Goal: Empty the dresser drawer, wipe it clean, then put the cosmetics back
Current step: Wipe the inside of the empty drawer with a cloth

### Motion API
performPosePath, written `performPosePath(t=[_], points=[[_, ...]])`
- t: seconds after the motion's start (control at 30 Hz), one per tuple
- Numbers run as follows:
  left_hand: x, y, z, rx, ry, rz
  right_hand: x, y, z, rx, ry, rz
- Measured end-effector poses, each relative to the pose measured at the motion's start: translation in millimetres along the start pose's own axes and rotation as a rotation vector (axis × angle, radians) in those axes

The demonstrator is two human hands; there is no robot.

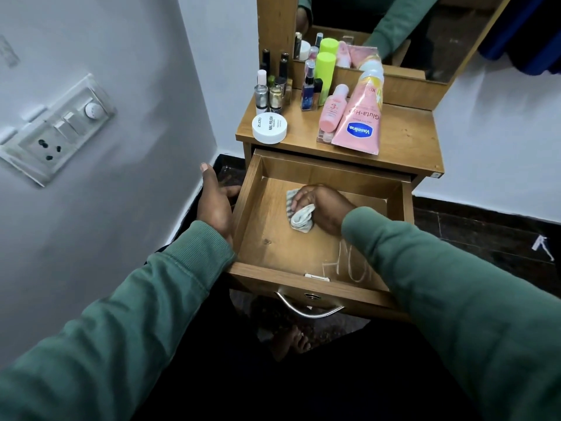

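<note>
Wood-grain drawer (274, 247) is pulled out and bare, so I'm in the wipe step. My right hand (321, 208) is closed round a bunched grey-white cloth (300, 218), pressed on the floor toward the far side. My left hand (214, 205) lies flat and open against the left wall outside. Cosmetics wait on the dresser top (403, 141): Vaseline Gluta-Hya tube (359, 123), Zudio nail polish remover tub (269, 128). Next, I'd guess, sweep the near half with its chalky scribble.

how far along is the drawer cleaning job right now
Emptying looks done: the drawer holds no cosmetics, and the Vaseline tube, white jar and bottles sit on the dresser top. Wiping is in hand: the right hand presses a cloth on the drawer floor while the left hand steadies its side. Putting cosmetics back remains.
</note>
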State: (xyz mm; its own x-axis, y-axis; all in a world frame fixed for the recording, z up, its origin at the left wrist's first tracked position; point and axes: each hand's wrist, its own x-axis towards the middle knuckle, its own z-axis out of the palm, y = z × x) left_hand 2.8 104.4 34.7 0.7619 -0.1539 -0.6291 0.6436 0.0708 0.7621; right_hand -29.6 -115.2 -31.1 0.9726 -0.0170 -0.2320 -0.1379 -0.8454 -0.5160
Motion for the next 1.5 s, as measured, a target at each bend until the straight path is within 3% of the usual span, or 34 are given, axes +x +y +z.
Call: performPosePath(t=[0.13,0.27,0.37,0.47,0.57,0.73,0.9,1.1,1.37,1.5], points=[[1,-2,0,-0.008,-0.002,0.005,-21,-31,11,0.298,-0.085,-0.002],[5,-3,-3,-0.010,0.001,0.003,-59,-30,13,0.489,-0.317,0.110],[6,-4,-2,0.007,0.007,0.012,-75,-18,-4,0.403,-0.415,0.190],[8,-5,-3,0.020,0.005,0.017,-76,-7,-20,0.486,-0.403,0.304],[10,-5,-4,0.020,0.007,0.004,-53,9,-29,0.528,-0.272,0.321],[10,-4,-4,0.032,0.018,0.006,-13,24,-33,-0.151,-0.083,0.064],[10,-5,-3,0.026,0.004,0.021,-28,-7,-12,-0.178,0.036,-0.229],[10,-6,0,0.023,0.009,0.067,-34,-52,18,-0.351,-0.166,-0.518],[14,-7,-4,0.020,-0.019,0.072,3,-76,20,-0.554,-0.076,-0.604],[14,-6,-4,0.034,-0.025,0.062,18,-69,5,-0.490,-0.004,-0.463]])
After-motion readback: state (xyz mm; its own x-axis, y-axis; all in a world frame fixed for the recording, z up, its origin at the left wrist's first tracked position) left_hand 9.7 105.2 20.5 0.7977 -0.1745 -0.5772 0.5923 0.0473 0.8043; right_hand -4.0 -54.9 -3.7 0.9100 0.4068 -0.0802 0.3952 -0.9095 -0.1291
